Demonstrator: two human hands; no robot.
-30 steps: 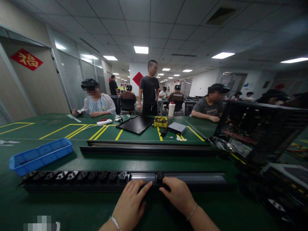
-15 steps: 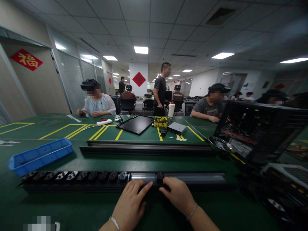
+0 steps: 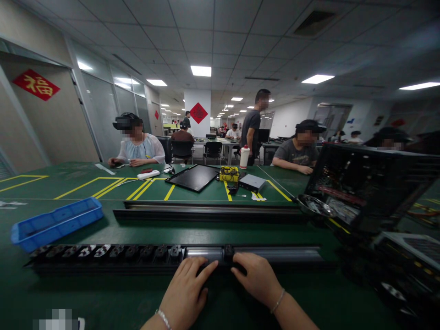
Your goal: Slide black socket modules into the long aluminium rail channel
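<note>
Green office table [image 3: 144,231] (yellow-lined), black rail [image 3: 275,255] across it

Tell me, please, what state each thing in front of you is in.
Long black metal rail: lying flat, left half filled with small black clips, right half mostly bare.
Left hand: open, fingers resting on the rail.
Right hand: open, fingertips on the rail.
Blue plastic bin: upright, untouched.
Black computer case: side open, insides showing.
White bottle with red cap: upright, capped.

Small part [image 3: 228,251] on the black rail [image 3: 278,253] too small to identify, computer case [image 3: 371,183] blurred, cut off at right edge
</note>
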